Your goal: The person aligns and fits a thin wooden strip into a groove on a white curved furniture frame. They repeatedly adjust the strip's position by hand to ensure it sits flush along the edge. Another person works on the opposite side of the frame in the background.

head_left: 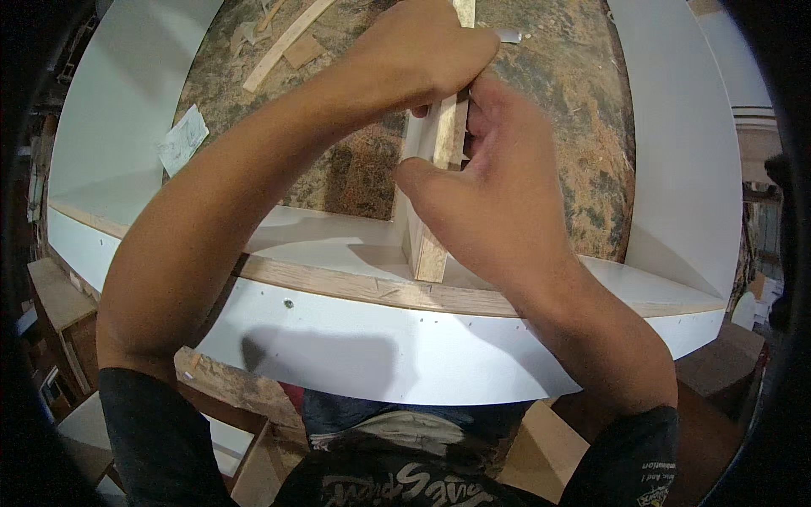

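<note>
Head view: white frame (338, 338) w/ raw wood edges sits over a worn, mottled table (583, 127). Divider (444, 144) stands mid-frame, on edge, running from frame's near side toward far side; its near end seems to butt against inside of near panel, prob. so that panel backs it up.

R hand (500, 182) straddles divider, closed on it: thumb across L face, fingers curled on R side. Two-sided grip prob. keeps it upright & stops it tipping. L hand (422, 46) is further along, curled narrow over divider's far part; can't tell what, if anything, it pinches b/c its fingers are mostly hidden. Prob. there to steady that end. Small silver piece (510, 36) shows just R of L hand; can't tell if held or lying loose.

Paper (183, 139) lies by table's visible L edge, next to L panel (127, 101). Strip (287, 46) & scrap (306, 52) lie toward table's far L corner, well apart from R hand, prob. out of the way. R panel (684, 152) bounds table's visible R edge.
</note>
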`<state>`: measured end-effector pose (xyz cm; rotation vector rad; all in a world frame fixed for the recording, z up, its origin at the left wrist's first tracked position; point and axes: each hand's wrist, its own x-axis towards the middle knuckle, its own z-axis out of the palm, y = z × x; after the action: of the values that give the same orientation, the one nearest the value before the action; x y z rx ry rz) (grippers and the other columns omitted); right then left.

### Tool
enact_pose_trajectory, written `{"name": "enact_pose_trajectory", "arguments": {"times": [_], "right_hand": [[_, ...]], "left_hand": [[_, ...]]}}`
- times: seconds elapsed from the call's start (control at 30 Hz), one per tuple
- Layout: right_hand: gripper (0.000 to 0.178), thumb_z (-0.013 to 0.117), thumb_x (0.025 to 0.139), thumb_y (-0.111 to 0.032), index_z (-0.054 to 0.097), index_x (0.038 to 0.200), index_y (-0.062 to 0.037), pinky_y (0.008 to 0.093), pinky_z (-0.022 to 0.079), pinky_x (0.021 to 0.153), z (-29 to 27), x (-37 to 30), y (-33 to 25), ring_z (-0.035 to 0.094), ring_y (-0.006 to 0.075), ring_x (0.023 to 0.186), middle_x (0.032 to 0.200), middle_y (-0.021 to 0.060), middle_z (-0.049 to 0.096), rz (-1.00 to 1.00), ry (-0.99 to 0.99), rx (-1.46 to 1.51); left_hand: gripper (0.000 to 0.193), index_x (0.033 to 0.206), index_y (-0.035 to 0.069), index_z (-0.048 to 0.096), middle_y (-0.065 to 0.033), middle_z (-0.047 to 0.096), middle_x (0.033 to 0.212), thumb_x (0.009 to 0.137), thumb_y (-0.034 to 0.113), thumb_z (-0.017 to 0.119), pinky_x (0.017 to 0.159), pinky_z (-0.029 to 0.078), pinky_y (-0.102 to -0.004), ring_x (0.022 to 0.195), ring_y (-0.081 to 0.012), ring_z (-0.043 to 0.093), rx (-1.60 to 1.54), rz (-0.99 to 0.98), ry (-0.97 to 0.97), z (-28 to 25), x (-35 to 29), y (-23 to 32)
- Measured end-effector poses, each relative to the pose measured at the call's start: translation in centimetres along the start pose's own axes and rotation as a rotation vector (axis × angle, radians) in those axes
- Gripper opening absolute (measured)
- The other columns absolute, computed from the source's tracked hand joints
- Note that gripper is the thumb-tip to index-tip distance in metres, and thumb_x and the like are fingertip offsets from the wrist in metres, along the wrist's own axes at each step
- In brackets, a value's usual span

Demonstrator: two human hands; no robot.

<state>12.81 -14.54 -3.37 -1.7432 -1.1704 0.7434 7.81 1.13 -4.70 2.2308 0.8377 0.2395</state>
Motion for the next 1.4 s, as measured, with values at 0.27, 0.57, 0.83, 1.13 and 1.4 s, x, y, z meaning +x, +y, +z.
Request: {"name": "enact_pose_trajectory", "arguments": {"times": [0.27, 0.57, 0.83, 1.13, 1.4], "right_hand": [[0.050, 0.069, 0.076, 0.003, 0.061, 0.125, 0.0099, 0.0360, 0.054, 0.100, -0.3, 0.4, 0.4, 0.071, 0.0234, 0.112, 0.115, 0.0192, 0.073, -0.041, 0.010, 0.036], [0.047, 0.069, 0.075, 0.002, 0.064, 0.121, 0.0084, 0.0352, 0.054, 0.098, 0.0, 0.4, 1.2, 0.073, 0.0225, 0.105, 0.113, 0.0172, 0.074, -0.165, 0.057, -0.011], [0.038, 0.072, 0.072, -0.004, 0.062, 0.104, 0.0144, 0.0509, 0.058, 0.083, -0.7, -0.4, -1.4, 0.073, 0.0467, 0.088, 0.089, 0.0308, 0.071, -0.240, 0.246, -0.017], [0.042, 0.075, 0.073, -0.004, 0.061, 0.107, 0.0158, 0.0485, 0.061, 0.081, -0.9, 0.2, -1.0, 0.075, 0.0464, 0.089, 0.088, 0.0312, 0.072, -0.022, 0.113, 0.077], [0.033, 0.073, 0.071, -0.005, 0.064, 0.096, 0.0144, 0.0517, 0.058, 0.081, -0.5, 0.1, 0.5, 0.074, 0.0474, 0.085, 0.090, 0.0319, 0.072, -0.138, 0.128, 0.079]], "left_hand": [[0.052, 0.078, -0.005, 0.073, -0.0118, 0.066, 0.060, 0.090, 0.044, 0.062, 0.052, 0.052, -0.0390, 0.050, -0.0213, 0.063, -0.116, -0.038, 0.040, -0.4, -0.9, 0.7], [0.052, 0.089, -0.001, 0.080, -0.0111, 0.070, 0.066, 0.097, 0.048, 0.064, 0.054, 0.052, -0.0377, 0.053, -0.0204, 0.064, -0.090, -0.039, -0.014, -2.0, -1.9, 2.0], [0.054, 0.085, -0.003, 0.077, -0.0121, 0.071, 0.071, 0.099, 0.048, 0.067, 0.058, 0.052, -0.0373, 0.062, -0.0169, 0.068, 0.036, -0.084, -0.027, -3.2, -1.1, 3.6], [0.056, 0.119, 0.011, 0.072, 0.0017, 0.070, 0.107, 0.097, 0.062, 0.063, 0.089, 0.052, -0.0351, 0.099, -0.0089, 0.066, -0.420, -0.131, -0.215, -0.9, -0.1, -1.0], [0.049, 0.109, 0.015, 0.071, 0.0045, 0.066, 0.092, 0.097, 0.061, 0.061, 0.071, 0.047, -0.0322, 0.082, -0.0090, 0.061, -0.489, -0.256, -0.210, 0.1, -1.9, 0.2]]}}
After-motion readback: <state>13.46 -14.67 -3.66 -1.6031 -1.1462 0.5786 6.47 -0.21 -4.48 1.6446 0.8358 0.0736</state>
